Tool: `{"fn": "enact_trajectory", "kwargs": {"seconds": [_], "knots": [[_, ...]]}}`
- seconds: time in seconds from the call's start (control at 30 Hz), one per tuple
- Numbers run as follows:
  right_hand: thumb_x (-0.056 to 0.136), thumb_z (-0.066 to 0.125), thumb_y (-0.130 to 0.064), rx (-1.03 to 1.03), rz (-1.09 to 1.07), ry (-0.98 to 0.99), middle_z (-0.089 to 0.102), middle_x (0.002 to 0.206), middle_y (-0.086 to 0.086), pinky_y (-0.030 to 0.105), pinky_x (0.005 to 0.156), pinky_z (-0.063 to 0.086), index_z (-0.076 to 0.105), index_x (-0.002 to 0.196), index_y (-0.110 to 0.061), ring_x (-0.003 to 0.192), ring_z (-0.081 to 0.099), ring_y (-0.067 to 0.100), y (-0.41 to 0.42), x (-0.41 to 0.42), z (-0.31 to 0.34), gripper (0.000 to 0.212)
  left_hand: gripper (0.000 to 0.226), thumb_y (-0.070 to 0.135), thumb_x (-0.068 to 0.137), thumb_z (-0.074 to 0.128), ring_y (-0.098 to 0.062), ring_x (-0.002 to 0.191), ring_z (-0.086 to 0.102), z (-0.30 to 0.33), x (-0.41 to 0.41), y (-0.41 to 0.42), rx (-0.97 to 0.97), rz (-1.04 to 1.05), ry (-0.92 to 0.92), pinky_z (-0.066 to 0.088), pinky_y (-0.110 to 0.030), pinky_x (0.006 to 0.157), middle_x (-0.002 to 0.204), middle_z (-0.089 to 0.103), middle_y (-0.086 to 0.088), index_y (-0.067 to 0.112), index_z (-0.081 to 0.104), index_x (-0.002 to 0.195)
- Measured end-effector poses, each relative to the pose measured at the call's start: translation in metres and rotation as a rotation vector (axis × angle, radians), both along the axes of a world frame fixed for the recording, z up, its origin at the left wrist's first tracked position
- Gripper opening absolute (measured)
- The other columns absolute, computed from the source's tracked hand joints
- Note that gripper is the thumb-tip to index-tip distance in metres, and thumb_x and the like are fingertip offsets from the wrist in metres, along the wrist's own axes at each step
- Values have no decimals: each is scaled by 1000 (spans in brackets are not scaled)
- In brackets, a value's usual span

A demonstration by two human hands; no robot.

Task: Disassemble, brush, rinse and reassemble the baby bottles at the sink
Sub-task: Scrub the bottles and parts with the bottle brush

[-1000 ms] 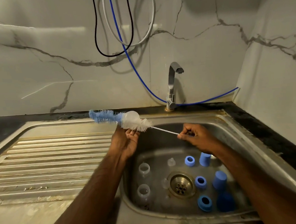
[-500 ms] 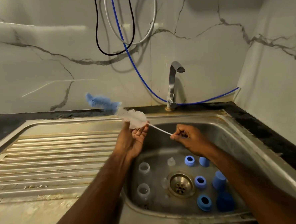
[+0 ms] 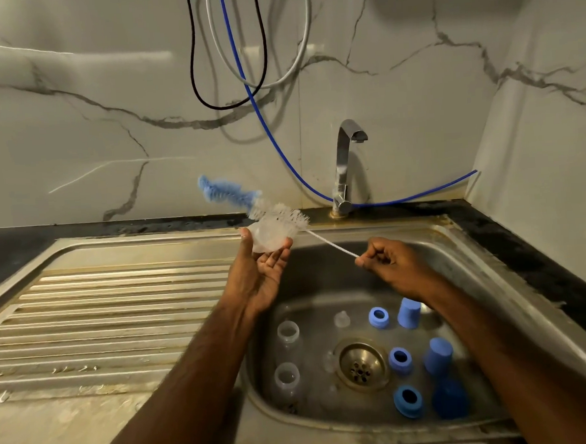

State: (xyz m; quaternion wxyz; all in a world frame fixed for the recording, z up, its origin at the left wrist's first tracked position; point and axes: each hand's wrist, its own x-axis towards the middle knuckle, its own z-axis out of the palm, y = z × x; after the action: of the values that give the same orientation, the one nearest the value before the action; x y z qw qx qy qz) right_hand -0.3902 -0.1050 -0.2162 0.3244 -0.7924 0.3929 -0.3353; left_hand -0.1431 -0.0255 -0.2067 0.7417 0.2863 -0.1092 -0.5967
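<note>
1. Head view, frame centre: the left hand (image 3: 260, 275) pinches a clear soft silicone teat (image 3: 268, 238) at its fingertips; the right hand (image 3: 387, 264) grips the white wire handle of a blue-and-white bristle bottle brush (image 3: 249, 204) threaded through it.
2. Risk, I judge: the light pinch could let the teat slip into the steel sink (image 3: 517, 314), or the bristles could tear it.
3. Below lie the clear bottles (image 3: 286, 335), blue collars (image 3: 378, 317) and blue caps (image 3: 408, 312).

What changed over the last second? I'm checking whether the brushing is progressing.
The brush tilted, its blue tip rising as the right hand drew the wire handle down and back. The left hand opened its palm but kept its grip on the clear teat. The bottles, rings and caps in the sink stayed put.
</note>
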Motion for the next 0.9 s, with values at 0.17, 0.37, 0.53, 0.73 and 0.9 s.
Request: {"fn": "enact_trajectory", "kwargs": {"seconds": [0.17,0.37,0.53,0.73,0.9], "knots": [[92,69,-32,-39,67,113,60,73,-7,35,70,50,59,75,-28,71,56,10,6,11,-6,20,53,34,98,57,-31,100,69,-4,-8,-3,7,26,12,64,-35,73,130,61,-25,6,48,141],[93,69,-26,-33,-24,21,68,83,4,34,74,51,59,77,-24,79,63,21,3,7,-4,18,60,50,98,53,-27,91,72,-3,-7,-2,9,-25,-37,62,-31,77,121,67,-25,3,52,135],[92,69,-35,-33,31,112,65,79,0,41,74,53,61,78,-29,77,62,19,0,6,-8,17,54,36,97,58,-32,104,69,-4,1,-4,-28,32,29,63,-38,77,130,62,-24,6,50,141],[93,69,-29,-32,-1,40,67,79,2,37,73,52,59,76,-28,75,61,17,2,9,-10,20,59,49,100,50,-26,89,71,-3,-11,-4,1,-18,-12,61,-30,77,115,68,-25,2,51,136],[92,70,-31,-11,-2,43,67,81,2,43,78,54,61,77,-28,78,62,17,-4,2,-10,17,57,44,99,55,-29,100,69,-3,1,-2,-32,10,46,63,-34,77,124,63,-26,2,50,138]]}}
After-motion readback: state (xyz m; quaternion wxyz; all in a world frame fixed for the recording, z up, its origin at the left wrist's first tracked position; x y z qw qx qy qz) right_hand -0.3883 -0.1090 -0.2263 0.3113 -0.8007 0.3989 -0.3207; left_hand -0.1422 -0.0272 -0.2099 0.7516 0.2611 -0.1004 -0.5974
